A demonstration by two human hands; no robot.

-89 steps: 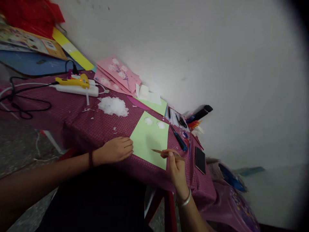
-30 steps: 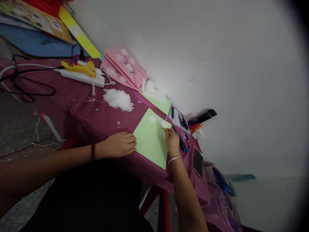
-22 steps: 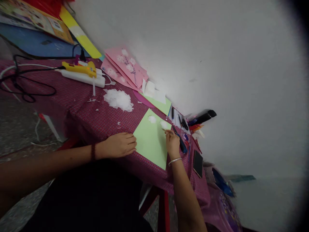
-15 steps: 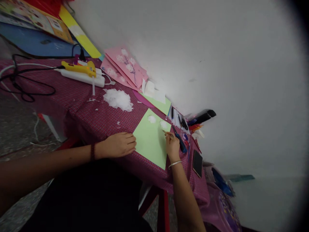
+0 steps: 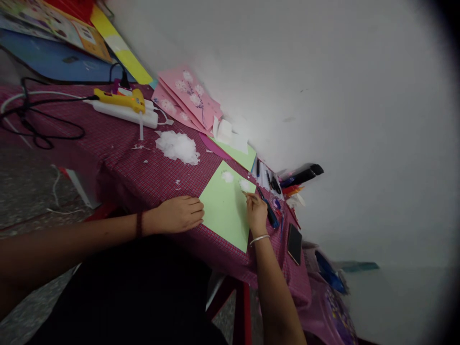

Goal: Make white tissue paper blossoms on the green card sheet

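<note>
A light green sheet of paper (image 5: 225, 208) lies on the checked cloth in front of me. Two small round white tufts sit near its far edge, a left tuft (image 5: 227, 177) and a right tuft (image 5: 245, 185). My left hand (image 5: 182, 214) rests flat on the sheet's left edge, fingers stretched out and holding nothing. Over the right side of the sheet, my right hand (image 5: 257, 215) pinches a thin tan pencil-like stick (image 5: 248, 194). Its tip is just below the right tuft; whether it touches the paper I cannot tell.
A heap of white paper pieces (image 5: 178, 146) lies beyond my left hand. Behind it, a yellow glue gun (image 5: 120, 100) rests on a white power strip (image 5: 124, 116) with loose cables. Pink cards (image 5: 192, 98) lean at the wall. A blue-handled tool (image 5: 271, 214) and phone (image 5: 294, 243) lie right.
The stick in my right hand has tipped flatter, and the fingers have shifted slightly. My left hand stays on the sheet's edge. The whole view has moved a little.
</note>
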